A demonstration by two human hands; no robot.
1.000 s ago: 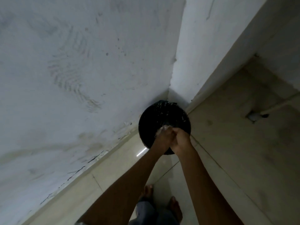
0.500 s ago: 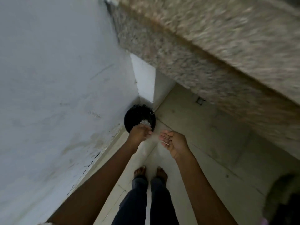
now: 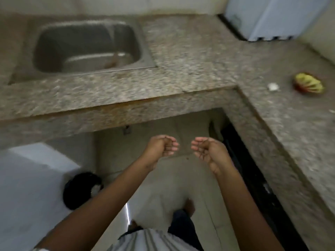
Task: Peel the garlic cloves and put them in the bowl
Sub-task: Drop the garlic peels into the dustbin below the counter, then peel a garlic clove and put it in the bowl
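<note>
– While nothing is being held, where does everything sit, starting from the left?
– Down on the floor at the left is a black bin (image 3: 76,194) with pale scraps in it. Above it, a steel sink (image 3: 87,46) is set into the stone desk (image 3: 190,57). Below the desk edge the left hand (image 3: 161,147) is palm-up, its fingers (image 3: 173,148) loosely curled round nothing. The right hand (image 3: 206,151) beside it is cupped and just as empty.
– And the garlic?
– A small white piece (image 3: 273,86) lies on the right wing of the desk, near a yellow-and-red bowl (image 3: 308,85). It is too blurred to tell clove from skin, or what the bowl holds.
– How would a clove handle?
– Light and firm, I'd judge, with dry papery skin that tears and clings. Pinch it across the middle with thumb and two fingertips, then start the skin from the root end. Peeled, it turns sticky and a bit slippery, so lower it into the bowl.
</note>
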